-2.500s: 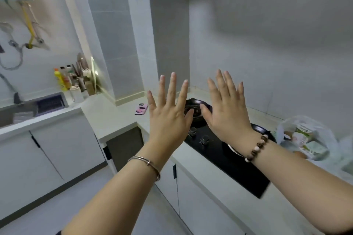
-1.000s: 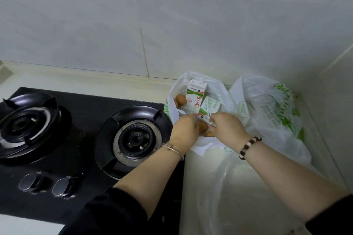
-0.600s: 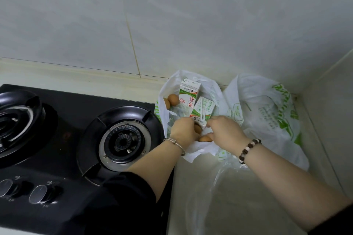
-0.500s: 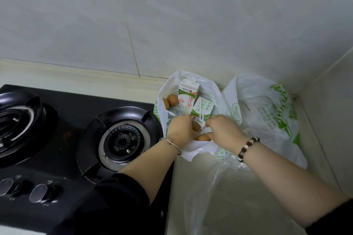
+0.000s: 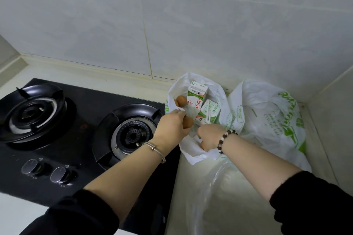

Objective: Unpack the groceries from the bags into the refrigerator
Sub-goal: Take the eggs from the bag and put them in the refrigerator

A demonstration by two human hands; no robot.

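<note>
left hand (image 5: 172, 126) on bag (image 5: 193, 153), right hand (image 5: 208, 135) maybe on egg (image 5: 202, 145)

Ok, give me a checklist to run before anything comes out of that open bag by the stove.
1. White bag mouth held open: ok, left hand pinches its rim.
2. Right hand grip: cannot tell, its fingers are hidden in the bag.
3. Eggs secured: not ok, they lie loose among the cartons.
4. Tall milk carton upright: ok; smaller carton tilts beside it.
5. Nearest burner off: ok, no flame shows.
6. Refrigerator open: cannot tell, not in view.
</note>
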